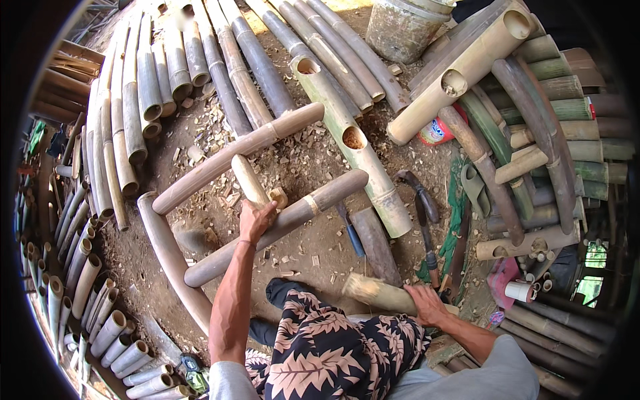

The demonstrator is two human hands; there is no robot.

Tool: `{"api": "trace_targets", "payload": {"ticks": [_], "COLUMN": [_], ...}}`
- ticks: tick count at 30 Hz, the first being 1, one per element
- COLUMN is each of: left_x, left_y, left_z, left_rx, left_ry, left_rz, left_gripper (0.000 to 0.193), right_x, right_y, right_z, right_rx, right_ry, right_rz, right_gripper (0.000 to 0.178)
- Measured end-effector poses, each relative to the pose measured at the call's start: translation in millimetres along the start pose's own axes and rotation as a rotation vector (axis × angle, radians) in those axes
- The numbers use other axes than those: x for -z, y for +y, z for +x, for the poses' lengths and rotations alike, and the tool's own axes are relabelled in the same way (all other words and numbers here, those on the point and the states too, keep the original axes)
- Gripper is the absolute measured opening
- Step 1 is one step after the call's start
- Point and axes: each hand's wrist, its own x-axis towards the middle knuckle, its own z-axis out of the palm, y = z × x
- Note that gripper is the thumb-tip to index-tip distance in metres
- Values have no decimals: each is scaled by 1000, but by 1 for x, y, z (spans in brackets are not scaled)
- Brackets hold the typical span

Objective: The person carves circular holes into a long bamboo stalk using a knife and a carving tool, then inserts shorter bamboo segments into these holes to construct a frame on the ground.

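My left hand (257, 221) is closed round a short pale bamboo crosspiece (245, 175), beside the nearer bar of a bamboo frame. The frame has a far brown bar (233, 159), a nearer grey-brown bar (300, 210) and a side pole (167, 250) that meets their left ends. On the right, my right hand (429, 305) wraps over a short, thick, pale wooden piece (377, 293) in front of my lap. A greenish bamboo pole (370, 170) with cut round holes lies at the right ends of the bars.
Wood chips litter the dirt floor. A blue-handled tool (351, 233), a dark wood block (375, 243) and a curved-handled blade (424, 220) lie right of the frame. Bamboo poles (143, 93) line the far left. A dirty bucket (405, 30) and another bamboo frame (547, 127) stand right.
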Motion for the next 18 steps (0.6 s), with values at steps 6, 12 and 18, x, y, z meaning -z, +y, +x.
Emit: {"api": "trace_targets", "payload": {"ticks": [6, 12, 18], "left_x": [-16, -15, -8], "left_y": [-14, -35, -29], "left_z": [-1, 8, -13], "left_rx": [4, -15, 31], "left_ry": [-47, -87, -98], "left_rz": [-137, -146, -265], "left_gripper": [76, 67, 62], "right_x": [-77, -58, -77], "right_y": [61, -62, -66], "right_z": [-10, 203, 237], "right_rx": [-52, 24, -152], "right_ry": [-60, 249, 184], "right_rz": [95, -98, -522], "right_gripper": [38, 58, 29]}}
